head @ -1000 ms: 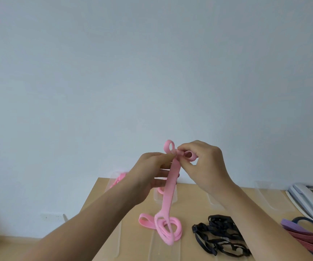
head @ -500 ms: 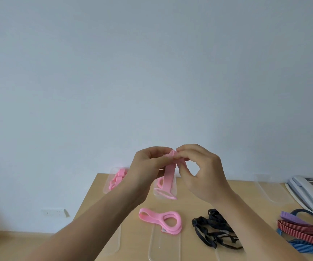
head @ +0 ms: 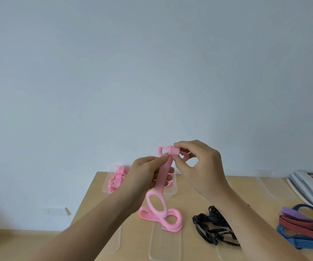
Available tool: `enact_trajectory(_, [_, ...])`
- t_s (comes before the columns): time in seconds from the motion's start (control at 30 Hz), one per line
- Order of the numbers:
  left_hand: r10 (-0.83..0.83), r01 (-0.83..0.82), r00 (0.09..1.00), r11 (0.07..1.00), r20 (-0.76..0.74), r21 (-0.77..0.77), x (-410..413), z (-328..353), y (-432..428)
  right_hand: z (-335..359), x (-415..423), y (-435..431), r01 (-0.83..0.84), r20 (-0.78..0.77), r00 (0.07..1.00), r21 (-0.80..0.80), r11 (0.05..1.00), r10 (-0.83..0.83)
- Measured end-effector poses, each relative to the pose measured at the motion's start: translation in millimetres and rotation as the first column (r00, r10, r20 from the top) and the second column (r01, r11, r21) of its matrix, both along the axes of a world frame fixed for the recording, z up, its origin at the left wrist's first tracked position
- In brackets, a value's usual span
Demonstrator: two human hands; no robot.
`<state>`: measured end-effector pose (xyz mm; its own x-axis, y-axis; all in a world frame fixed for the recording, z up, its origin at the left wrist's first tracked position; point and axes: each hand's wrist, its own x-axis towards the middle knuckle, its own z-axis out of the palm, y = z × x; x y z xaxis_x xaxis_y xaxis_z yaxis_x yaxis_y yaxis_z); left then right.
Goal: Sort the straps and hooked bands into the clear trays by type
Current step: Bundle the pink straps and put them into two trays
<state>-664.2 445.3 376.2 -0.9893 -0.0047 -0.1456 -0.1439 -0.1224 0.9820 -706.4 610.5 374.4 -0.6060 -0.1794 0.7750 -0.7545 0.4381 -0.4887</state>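
Strap (head: 163,176), pink, was held up over the table (head: 227,189), its lower loop dangling just above a second strap (head: 172,221) that lay at the far end of a near tray (head: 165,247). The far-left tray (head: 105,191) held pink straps. The tray behind the hands (head: 170,192) showed more pink, count unclear. Black bands (head: 214,230) and striped bands (head: 306,227) lay loose to the right, unsorted. Left hand (head: 146,172) pinched the strap just under its collar (head: 173,150). Right hand (head: 199,166) curled round the collar and the loop end beside it. Likely step: straightening the strap before traying it. A firm left pinch close to the collar would let the right hand work it without twisting the band. Then it should be laid flat with the matching pinks, lifted clear of the loose strap so the loop didn't snag it.
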Motion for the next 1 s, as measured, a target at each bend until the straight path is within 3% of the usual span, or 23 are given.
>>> enact_trajectory(0.13, [-0.057, 0.053, 0.997, 0.995, 0.044, 0.083, 1.4, -2.5, 0.7, -16.8, -2.0, -0.9, 0.098, -0.124, 0.988, 0.072, 0.993, -0.089])
enact_trajectory(0.43, [0.057, -0.059, 0.998, 0.992, 0.019, 0.112, 3.5, -9.6, 2.4, -28.4, 1.0, -0.4, 0.006, -0.017, 1.000, 0.096, 0.995, -0.005])
enact_trajectory(0.53, [0.025, -0.024, 1.000, 0.999, -0.019, 0.048, 4.4, -10.6, 2.7, -21.3, 1.5, 2.6, -0.018, 0.156, 0.988, -0.003, 1.000, 0.018])
enact_trajectory(0.6, [0.027, -0.026, 0.998, 0.999, -0.049, 0.025, 3.5, -9.3, 4.4, -14.8, 0.4, 4.9, -0.071, 0.350, 0.934, -0.010, 0.997, 0.070])
enact_trajectory(0.67, [0.023, -0.024, 0.997, 1.000, -0.076, -0.015, 2.0, -6.8, 5.4, -10.7, 0.5, 6.7, -0.149, 0.433, 0.890, -0.015, 0.989, 0.141])
enact_trajectory(0.8, [-0.001, -0.002, 0.999, 0.999, -0.052, -0.053, 1.1, -5.6, 11.0, -11.1, -0.5, 9.8, -0.073, 0.274, 0.960, 0.052, 0.996, 0.056])
enact_trajectory(1.0, [-0.053, 0.050, 0.995, 0.998, 0.080, 0.041, 1.4, -5.7, 18.5, -28.9, -7.8, 14.4, 0.016, 0.044, 0.999, 0.114, 0.993, -0.021])
